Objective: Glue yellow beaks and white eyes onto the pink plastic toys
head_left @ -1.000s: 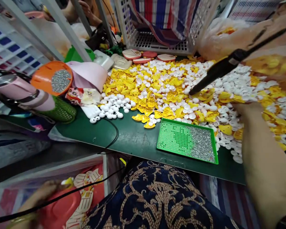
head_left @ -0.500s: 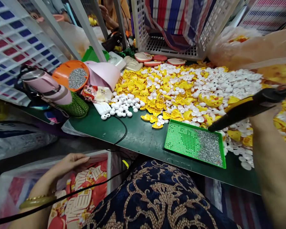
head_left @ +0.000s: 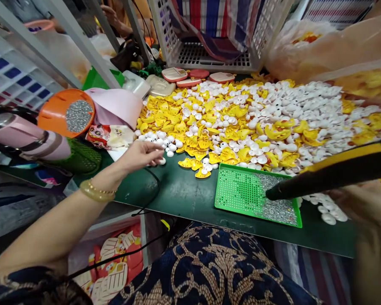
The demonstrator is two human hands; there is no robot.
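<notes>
The left hand (head_left: 141, 154) has moved up from the bin (head_left: 143, 243) to the white balls (head_left: 172, 147), fingers loosely curled; whether it grips one, I cannot tell. The right hand (head_left: 352, 202), blurred, is wrapped around the driver (head_left: 330, 178), whose tip has come over the metal bits (head_left: 284, 213) in the tray (head_left: 227, 188): both hands now seem to be at the supplies. Bare surface (head_left: 178, 190) lies between them, its near edge by the lap (head_left: 216, 262). Beyond, yellow parts (head_left: 165, 111) crowd in; the cord (head_left: 155, 180) beneath the left hand could snag.
</notes>
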